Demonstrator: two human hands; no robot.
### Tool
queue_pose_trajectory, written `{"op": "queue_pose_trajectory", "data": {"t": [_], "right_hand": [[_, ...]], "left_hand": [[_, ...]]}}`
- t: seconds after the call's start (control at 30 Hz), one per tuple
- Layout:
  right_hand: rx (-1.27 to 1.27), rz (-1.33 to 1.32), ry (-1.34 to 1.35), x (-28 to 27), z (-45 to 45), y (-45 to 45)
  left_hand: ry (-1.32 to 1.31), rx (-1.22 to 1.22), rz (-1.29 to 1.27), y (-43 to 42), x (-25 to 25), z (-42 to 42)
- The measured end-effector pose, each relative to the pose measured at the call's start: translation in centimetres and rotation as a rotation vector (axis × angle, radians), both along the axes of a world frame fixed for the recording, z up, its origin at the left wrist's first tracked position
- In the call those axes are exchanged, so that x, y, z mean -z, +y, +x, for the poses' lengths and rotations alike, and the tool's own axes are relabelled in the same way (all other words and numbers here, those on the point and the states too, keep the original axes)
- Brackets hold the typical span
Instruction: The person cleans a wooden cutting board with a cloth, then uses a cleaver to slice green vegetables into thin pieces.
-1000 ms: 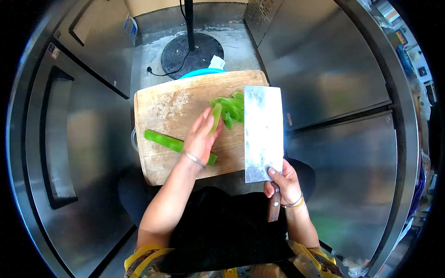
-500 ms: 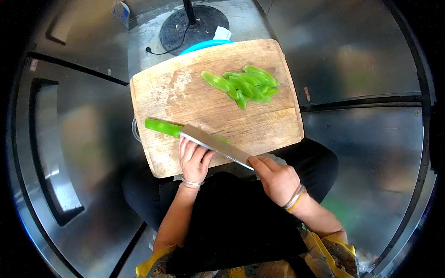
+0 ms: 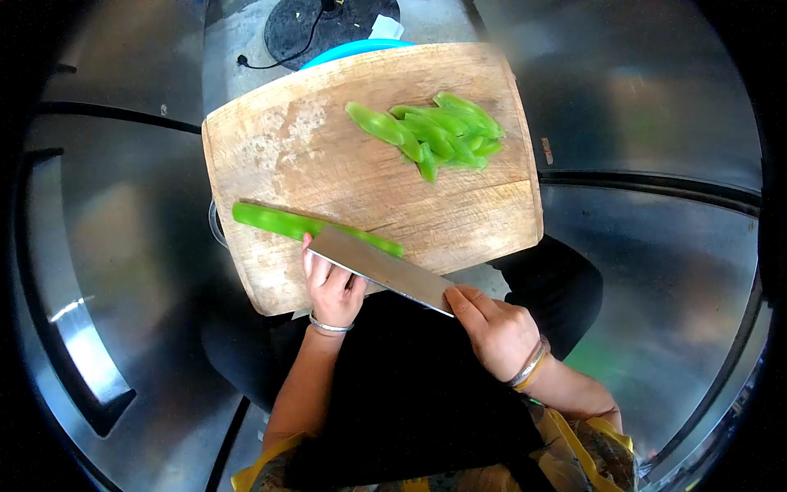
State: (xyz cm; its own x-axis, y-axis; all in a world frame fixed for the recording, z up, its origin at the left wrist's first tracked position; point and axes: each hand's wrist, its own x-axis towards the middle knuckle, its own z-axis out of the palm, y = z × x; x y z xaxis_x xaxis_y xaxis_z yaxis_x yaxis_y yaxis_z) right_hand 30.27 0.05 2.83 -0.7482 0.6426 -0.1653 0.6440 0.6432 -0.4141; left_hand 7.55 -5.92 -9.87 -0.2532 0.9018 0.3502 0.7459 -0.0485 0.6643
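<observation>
On my left stands a brushed-steel cabinet door [image 3: 123,217] with a long recessed handle. Next comes the wooden cutting board [image 3: 270,172], pale and scuffed toward its far left; a peeled green stalk [image 3: 270,219] lies slantwise across its near left part. Beyond the board, a black round base [image 3: 352,23] sits on the floor behind a blue rim [image 3: 352,51]. Overlapping green slices [image 3: 447,135] lie farther right on the board, and more steel doors [image 3: 656,238] close the right side. The left hand [image 3: 336,297] is at the near edge, fingers bent and slightly apart; the blade covers some fingertips, so I can't tell whether they grip the stalk. The right hand [image 3: 502,338] is closed around a cleaver [image 3: 381,269], its blade slanting toward the stalk's middle.
</observation>
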Motion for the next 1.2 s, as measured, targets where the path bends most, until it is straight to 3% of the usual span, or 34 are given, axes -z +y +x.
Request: {"op": "queue_pose_trajectory", "data": {"t": [0.37,0.5,0.57,0.7,0.8,1.2], "right_hand": [[-0.051,-0.036,-0.119,-0.2,-1.2,1.2],[-0.044,-0.075,-0.098,2.1,-2.1,1.7],[0.017,-0.147,-0.212,3.6,-2.9,1.9],[0.096,-0.17,-0.113,3.9,-2.4,2.4],[0.141,-0.134,-0.002,2.7,-1.3,1.2],[0.048,-0.102,-0.086,-0.6,-0.8,0.4]], "left_hand": [[-0.058,-0.005,-0.031,0.1,0.5,-0.2],[-0.083,0.004,-0.01,0.5,0.5,-0.3],[-0.056,0.012,0.025,0.7,0.2,-0.2],[-0.038,0.029,0.009,0.9,-0.5,-0.4],[-0.029,0.034,0.009,0.7,-0.7,-0.3],[-0.043,-0.039,0.018,0.4,0.2,0.0]]}}
